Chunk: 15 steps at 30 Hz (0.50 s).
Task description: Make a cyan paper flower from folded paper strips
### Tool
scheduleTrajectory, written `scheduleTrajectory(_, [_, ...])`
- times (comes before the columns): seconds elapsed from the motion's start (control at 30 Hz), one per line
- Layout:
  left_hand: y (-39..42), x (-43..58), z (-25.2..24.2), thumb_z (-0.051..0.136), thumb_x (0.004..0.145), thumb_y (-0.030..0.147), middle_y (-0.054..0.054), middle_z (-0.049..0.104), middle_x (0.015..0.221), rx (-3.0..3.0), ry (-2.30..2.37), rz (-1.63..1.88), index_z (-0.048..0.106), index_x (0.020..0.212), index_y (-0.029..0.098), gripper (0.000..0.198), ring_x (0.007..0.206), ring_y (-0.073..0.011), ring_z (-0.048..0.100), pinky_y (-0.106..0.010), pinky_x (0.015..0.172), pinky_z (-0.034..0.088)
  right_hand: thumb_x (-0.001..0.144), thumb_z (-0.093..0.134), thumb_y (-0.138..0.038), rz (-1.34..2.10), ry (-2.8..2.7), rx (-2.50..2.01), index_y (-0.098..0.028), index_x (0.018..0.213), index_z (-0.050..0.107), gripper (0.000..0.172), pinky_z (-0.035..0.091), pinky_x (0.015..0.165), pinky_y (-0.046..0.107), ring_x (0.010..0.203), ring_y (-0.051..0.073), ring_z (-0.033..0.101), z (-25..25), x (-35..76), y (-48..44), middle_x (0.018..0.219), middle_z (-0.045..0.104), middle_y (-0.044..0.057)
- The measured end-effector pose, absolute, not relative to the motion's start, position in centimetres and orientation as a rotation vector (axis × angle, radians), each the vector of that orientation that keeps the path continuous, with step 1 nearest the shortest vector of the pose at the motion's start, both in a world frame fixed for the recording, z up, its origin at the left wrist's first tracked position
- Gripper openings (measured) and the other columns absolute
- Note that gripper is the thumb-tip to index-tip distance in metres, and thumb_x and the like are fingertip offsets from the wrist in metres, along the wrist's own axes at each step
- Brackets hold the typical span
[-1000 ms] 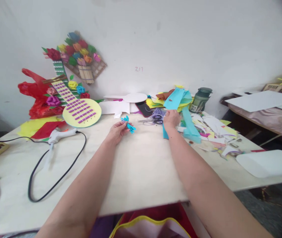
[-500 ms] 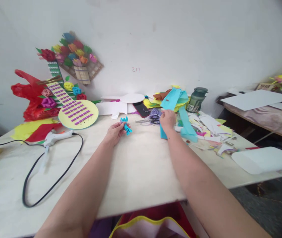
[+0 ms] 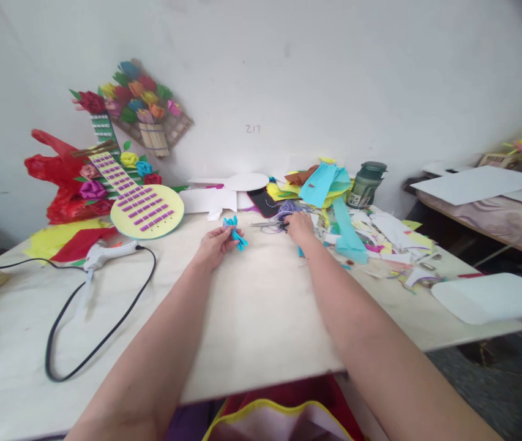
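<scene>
Pinched in the fingers of my left hand (image 3: pixel 217 245) is a small bunch of turquoise crepe paper (image 3: pixel 237 234), with narrow looped or folded pieces fanning out at both ends. My right hand (image 3: pixel 300 227) is farther back on the table, its fingers closed at the handles of a pair of scissors (image 3: pixel 266 225). The scissors lie flat with the blades pointing left, and their handles are partly covered by my fingers. Right behind them is a tangle of purple yarn (image 3: pixel 289 209).
A white glue gun (image 3: pixel 109 254) with a looped black cord lies at left, near a yellow paper guitar shape (image 3: pixel 148 211). Crepe paper (image 3: pixel 318 185), a green bottle (image 3: pixel 367 185) and scattered paper scraps (image 3: pixel 391 236) occupy the back right. A white board (image 3: pixel 494 297) lies at the right edge.
My right hand has come down and slightly left from the turquoise paper onto the scissors' handles. The turquoise strip under it has been let go. My left hand stays nearly still.
</scene>
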<state>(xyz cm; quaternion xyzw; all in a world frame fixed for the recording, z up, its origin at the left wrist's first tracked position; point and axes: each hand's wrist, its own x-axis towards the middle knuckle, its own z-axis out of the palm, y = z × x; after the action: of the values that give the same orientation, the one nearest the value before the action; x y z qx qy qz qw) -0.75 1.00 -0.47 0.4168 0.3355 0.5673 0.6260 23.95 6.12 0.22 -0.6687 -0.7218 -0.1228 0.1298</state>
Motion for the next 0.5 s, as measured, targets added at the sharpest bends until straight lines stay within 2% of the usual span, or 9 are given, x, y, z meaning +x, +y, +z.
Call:
scheduleTrajectory(0.2, [1.1, -0.8, -0.6, 0.057, 0.078, 0.016, -0.012, 0.067, 0.083, 0.947, 0.76, 1.329, 0.059, 0.084, 0.006, 0.011, 0.076, -0.0162, 0.065, -0.018, 0.056, 0.054, 0.071, 0.056, -0.015, -0.365, -2.104, -1.853, -0.019, 0.081, 0.07, 0.018, 0.035, 0.081, 0.034, 0.096, 0.023, 0.049, 1.1, 23.4, 6.3, 0.1, 0.06, 0.01])
scheduleTrajectory(0.37, [1.2, -0.7, -0.7, 0.058, 0.078, 0.017, -0.013, 0.067, 0.084, 0.933, 0.75, 1.355, 0.058, 0.082, 0.006, 0.012, 0.075, -0.0175, 0.066, -0.022, 0.06, 0.054, 0.068, 0.063, -0.028, -0.121, -1.954, -1.859, -0.023, 0.081, 0.071, 0.016, 0.04, 0.074, 0.03, 0.091, 0.021, 0.052, 1.9, 23.9, 6.5, 0.088, 0.064, 0.007])
scheduleTrajectory(0.5, [1.3, -0.7, -0.8, 0.061, 0.076, 0.02, -0.013, 0.067, 0.083, 0.939, 0.754, 1.361, 0.058, 0.084, 0.007, 0.015, 0.075, -0.0177, 0.066, -0.024, 0.061, 0.054, 0.065, 0.064, -0.032, 0.127, -1.754, -1.791, -0.022, 0.078, 0.07, 0.017, 0.043, 0.067, 0.029, 0.077, 0.018, 0.056, 2.0, 24.3, 6.8, 0.081, 0.065, 0.005])
